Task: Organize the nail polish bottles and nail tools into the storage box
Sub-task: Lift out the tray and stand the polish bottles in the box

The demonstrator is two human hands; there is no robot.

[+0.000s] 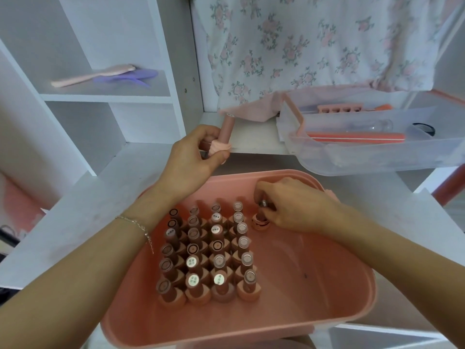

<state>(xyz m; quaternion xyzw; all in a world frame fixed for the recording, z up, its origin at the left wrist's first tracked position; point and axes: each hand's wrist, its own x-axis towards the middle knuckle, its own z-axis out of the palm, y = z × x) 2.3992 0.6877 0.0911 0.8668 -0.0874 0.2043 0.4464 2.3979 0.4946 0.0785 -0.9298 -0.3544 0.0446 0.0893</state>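
Fingers of the right hand pinch the cap of a small pink nail polish bottle standing inside the pink plastic storage box, just right of four upright rows of similar bottles. The left hand grips another pale pink bottle, tilted, above the white shelf, near a clear plastic tray of nail tools.

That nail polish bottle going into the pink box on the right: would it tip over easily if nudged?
Probably. The bottle under the right hand looks tall and narrow with a long cap, standing alone beside the packed rows, so a nudge could topple it. Its round shape suggests it would then roll across the pink box floor. It is likely light but breakable.
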